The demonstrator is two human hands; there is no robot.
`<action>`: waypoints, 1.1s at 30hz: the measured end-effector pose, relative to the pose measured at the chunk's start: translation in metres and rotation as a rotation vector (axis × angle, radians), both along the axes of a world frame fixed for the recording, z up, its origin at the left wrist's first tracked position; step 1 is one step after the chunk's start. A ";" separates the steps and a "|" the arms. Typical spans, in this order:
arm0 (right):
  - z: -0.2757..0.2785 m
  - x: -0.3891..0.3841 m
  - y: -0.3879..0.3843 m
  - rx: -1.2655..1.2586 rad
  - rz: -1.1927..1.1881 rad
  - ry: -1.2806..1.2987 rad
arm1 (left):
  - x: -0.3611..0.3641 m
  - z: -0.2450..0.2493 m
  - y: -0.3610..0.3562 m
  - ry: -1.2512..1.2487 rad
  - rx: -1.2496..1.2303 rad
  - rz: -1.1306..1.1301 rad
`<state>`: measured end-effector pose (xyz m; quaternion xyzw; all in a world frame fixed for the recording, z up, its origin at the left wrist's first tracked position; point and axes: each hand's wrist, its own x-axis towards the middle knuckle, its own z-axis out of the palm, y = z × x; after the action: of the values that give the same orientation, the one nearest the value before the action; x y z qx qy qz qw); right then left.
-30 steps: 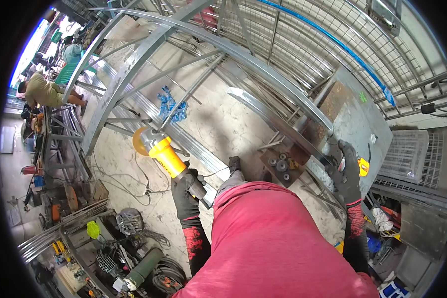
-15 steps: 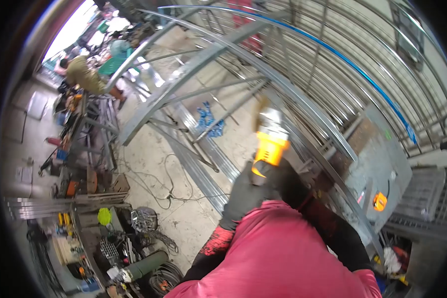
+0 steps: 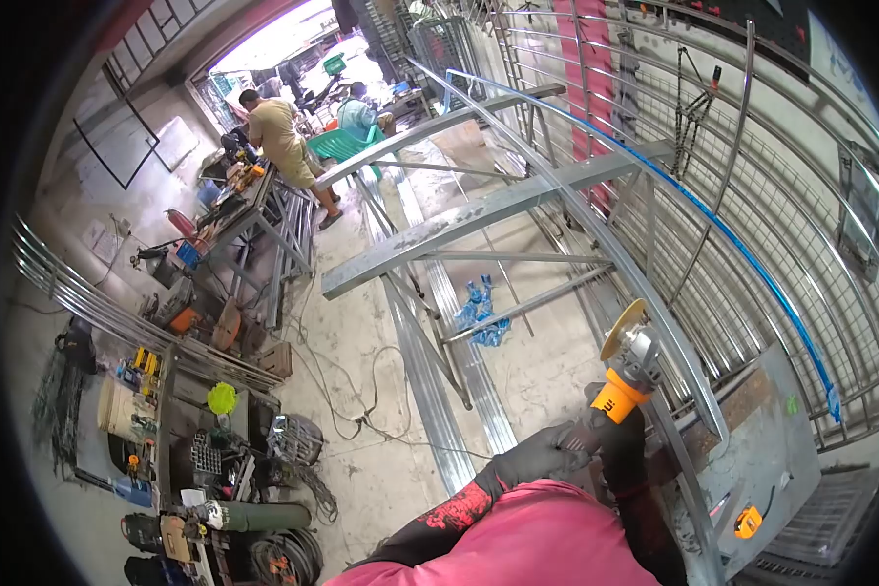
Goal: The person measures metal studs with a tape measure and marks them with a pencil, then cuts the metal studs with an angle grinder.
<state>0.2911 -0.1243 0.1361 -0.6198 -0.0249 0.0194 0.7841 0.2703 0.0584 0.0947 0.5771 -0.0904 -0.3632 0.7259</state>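
Observation:
An orange angle grinder [image 3: 622, 394] with a round yellowish disc is held above the floor, right of centre, its disc pointing up. My left hand [image 3: 547, 451], in a dark glove, is closed round the rear of its body. Close behind the orange head is my right hand [image 3: 623, 435], also gloved and wrapped round the tool, partly hidden by it. Beyond the disc stands a grey metal trestle frame [image 3: 479, 220], with a curved metal bar [image 3: 596, 220] lying across it. The disc is apart from the bar.
Blue crumpled plastic [image 3: 482, 313] and long metal profiles [image 3: 430, 361] lie on the floor. A cable [image 3: 361, 418] trails there. At the right, a tape measure [image 3: 748, 522] rests on a grey board [image 3: 781, 449]. Two people work at the back left. Curved railings fill the right.
The view has swung left and up. The grinder has moved right and lower in the frame, with both hands still on it. The person at the back left now appears upright.

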 end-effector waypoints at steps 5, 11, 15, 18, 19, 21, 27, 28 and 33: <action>0.016 -0.005 -0.001 0.055 0.121 0.080 | -0.007 0.011 0.002 -0.029 0.045 -0.003; 0.010 -0.003 0.008 -0.109 0.292 -0.066 | 0.006 0.009 0.007 0.074 -0.218 0.174; 0.003 -0.006 -0.017 -0.582 0.129 -0.446 | -0.006 -0.006 0.010 0.129 -0.299 0.318; 0.016 -0.034 -0.054 -0.719 -0.071 -0.298 | -0.014 -0.017 0.025 0.139 -0.325 0.584; 0.011 -0.043 -0.071 -0.805 -0.165 -0.304 | -0.015 -0.035 0.040 0.063 -0.215 0.656; -0.032 -0.061 -0.119 -0.924 -0.281 -0.315 | -0.027 -0.017 0.059 0.074 -0.112 0.756; -0.065 -0.082 -0.179 -1.258 -0.428 -0.360 | -0.050 0.004 0.104 -0.003 0.142 1.100; -0.076 -0.082 -0.185 -1.335 -0.387 -0.296 | -0.045 0.000 0.117 -0.017 0.146 1.139; -0.097 -0.074 -0.178 -1.416 -0.393 -0.188 | 0.000 -0.002 0.175 -0.151 0.221 1.262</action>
<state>0.2174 -0.3025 0.0388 -0.9693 0.0381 -0.1629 0.1803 0.2706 0.2333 0.0926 0.6145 0.2535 0.1678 0.7280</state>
